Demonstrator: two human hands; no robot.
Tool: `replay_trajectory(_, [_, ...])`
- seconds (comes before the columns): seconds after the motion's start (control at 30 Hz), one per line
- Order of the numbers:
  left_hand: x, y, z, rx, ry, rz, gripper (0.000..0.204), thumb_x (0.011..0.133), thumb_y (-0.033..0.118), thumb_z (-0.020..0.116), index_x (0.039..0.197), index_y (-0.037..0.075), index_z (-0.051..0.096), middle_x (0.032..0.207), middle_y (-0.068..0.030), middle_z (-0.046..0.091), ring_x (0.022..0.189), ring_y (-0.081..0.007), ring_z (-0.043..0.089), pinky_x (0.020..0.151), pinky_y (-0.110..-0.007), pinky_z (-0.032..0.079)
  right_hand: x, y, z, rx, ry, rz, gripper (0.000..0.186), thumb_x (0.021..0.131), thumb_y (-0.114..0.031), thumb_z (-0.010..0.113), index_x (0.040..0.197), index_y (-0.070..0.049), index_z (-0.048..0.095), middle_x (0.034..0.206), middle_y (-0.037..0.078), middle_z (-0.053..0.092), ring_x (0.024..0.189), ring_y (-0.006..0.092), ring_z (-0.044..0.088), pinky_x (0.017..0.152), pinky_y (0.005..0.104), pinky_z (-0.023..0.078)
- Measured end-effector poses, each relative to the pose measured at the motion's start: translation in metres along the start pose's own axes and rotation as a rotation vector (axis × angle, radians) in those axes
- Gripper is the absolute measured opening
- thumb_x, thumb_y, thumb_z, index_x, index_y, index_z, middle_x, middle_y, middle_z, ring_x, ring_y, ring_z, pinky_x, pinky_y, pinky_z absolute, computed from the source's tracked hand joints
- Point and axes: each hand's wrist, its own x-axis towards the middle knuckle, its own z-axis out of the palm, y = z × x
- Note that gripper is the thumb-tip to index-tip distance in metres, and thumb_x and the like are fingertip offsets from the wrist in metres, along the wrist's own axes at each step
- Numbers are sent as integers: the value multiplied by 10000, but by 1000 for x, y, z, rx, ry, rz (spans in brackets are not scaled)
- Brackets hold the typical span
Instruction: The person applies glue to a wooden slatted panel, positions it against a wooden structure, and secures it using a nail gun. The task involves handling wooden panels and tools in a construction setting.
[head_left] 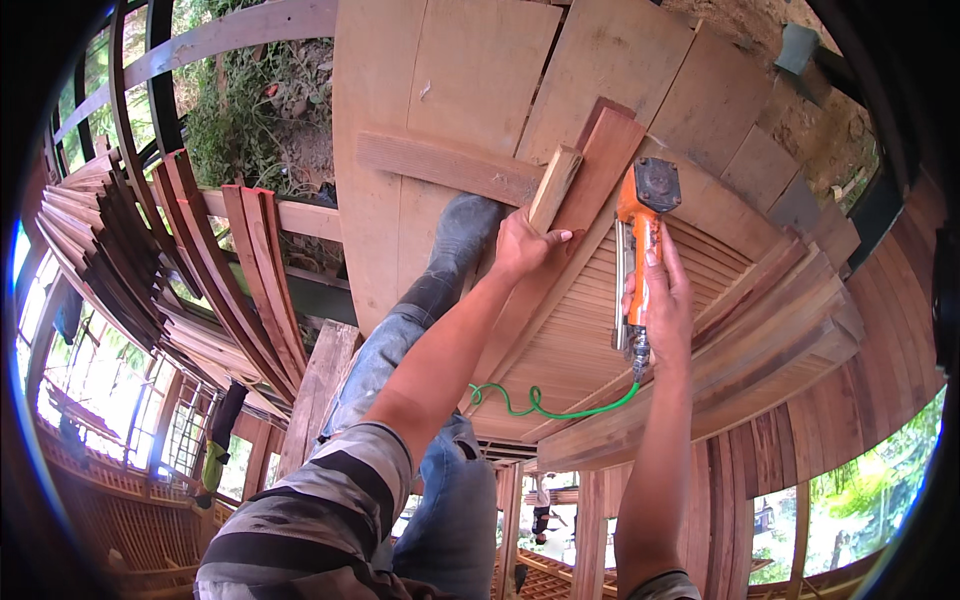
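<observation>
My right hand (672, 305) is closed round the handle of an orange pneumatic nailer (648, 225) with a dark square cap, and a green coiled air hose (575, 412) runs from its lower end. My left hand (522, 247) grips a short light wooden block (556, 185), its thumb lying over a reddish plank (607, 165). That plank slants along the edge of a slatted wooden panel (590, 320), over which the nailer is held. Just left of the block, a loose wooden strip (445, 163) lies across the boards.
Wide wooden boards (455, 65) form the work surface, where my boot (465, 230) rests. Thick stacked beams (730, 375) border the panel on the right. At left stand bundles of planks (110, 250) beside a dark frame. A person (541, 510) is far off below.
</observation>
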Motion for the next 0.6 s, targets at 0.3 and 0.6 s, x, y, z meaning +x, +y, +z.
replay_trajectory(0.3, [6, -12, 4, -28, -5, 60, 507, 804, 182, 932, 1191, -45, 695, 1077, -175, 795, 1000, -224, 750, 912, -374, 583, -8, 36, -14, 247, 40, -90, 567, 1138, -331, 524, 1646, -108, 407, 770, 37, 592, 593, 111, 583, 562, 268, 499])
replay_trajectory(0.6, [-3, -13, 17, 23, 88, 162, 518, 801, 205, 947, 1175, -43, 688, 1064, -158, 794, 966, -212, 744, 883, -374, 592, -12, 90, -18, 432, 29, -182, 561, 1113, -354, 589, 1602, -109, 462, 771, 31, 586, 610, 109, 589, 567, 267, 500])
